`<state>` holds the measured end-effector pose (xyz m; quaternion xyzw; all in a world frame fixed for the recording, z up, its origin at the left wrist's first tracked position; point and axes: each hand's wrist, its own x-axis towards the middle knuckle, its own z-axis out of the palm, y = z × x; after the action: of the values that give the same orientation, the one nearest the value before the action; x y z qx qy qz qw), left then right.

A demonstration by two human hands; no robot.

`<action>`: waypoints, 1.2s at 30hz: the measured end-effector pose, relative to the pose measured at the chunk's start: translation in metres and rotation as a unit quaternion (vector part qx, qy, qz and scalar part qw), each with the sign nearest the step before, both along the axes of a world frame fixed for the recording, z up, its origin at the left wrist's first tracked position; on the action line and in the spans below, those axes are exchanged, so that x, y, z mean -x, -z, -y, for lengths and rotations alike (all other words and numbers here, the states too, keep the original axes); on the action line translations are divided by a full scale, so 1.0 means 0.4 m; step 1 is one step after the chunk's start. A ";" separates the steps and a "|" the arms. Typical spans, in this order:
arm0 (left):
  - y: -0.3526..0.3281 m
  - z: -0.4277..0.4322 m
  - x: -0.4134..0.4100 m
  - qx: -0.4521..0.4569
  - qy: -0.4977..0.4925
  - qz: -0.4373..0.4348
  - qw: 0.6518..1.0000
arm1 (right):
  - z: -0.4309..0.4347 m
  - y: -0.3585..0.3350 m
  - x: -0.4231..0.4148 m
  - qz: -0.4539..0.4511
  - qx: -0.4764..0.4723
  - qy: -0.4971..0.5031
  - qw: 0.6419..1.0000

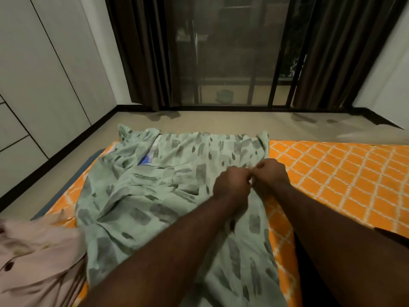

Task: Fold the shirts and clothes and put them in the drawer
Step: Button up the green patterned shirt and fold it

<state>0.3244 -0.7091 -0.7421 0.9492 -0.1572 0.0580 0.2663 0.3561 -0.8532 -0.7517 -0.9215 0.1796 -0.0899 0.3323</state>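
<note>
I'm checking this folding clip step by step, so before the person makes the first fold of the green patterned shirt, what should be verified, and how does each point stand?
1. Pale green shirt with grey brushstroke marks lies spread on the orange mattress cover with white lattice pattern: ok.
2. Fabric smooth: not ok, creases run across the middle.
3. Left hand and right hand both pinch the shirt near its right edge: ok.
4. Whether they are fastening a button: cannot tell.
5. Pale pink garment kept off the shirt: not ok, it touches the near left edge.
6. Drawer ready: cannot tell, none seen open.
</note>
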 end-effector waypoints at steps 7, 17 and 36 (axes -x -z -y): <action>-0.052 -0.003 0.009 -0.018 -0.072 -0.016 0.997 | 0.001 -0.018 -0.025 -0.037 -0.031 0.077 0.996; -0.105 0.019 0.009 -0.021 -0.103 -0.049 0.993 | -0.078 -0.081 -0.059 -0.092 -0.050 0.123 0.987; -0.042 -0.121 -0.034 0.294 -0.067 -0.019 0.953 | -0.129 -0.097 -0.275 0.021 -0.477 0.168 0.862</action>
<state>0.3379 -0.6609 -0.7252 0.8384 -0.0639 0.1013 0.5318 0.4662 -0.8014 -0.7129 -0.6038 0.3456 -0.0673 0.7152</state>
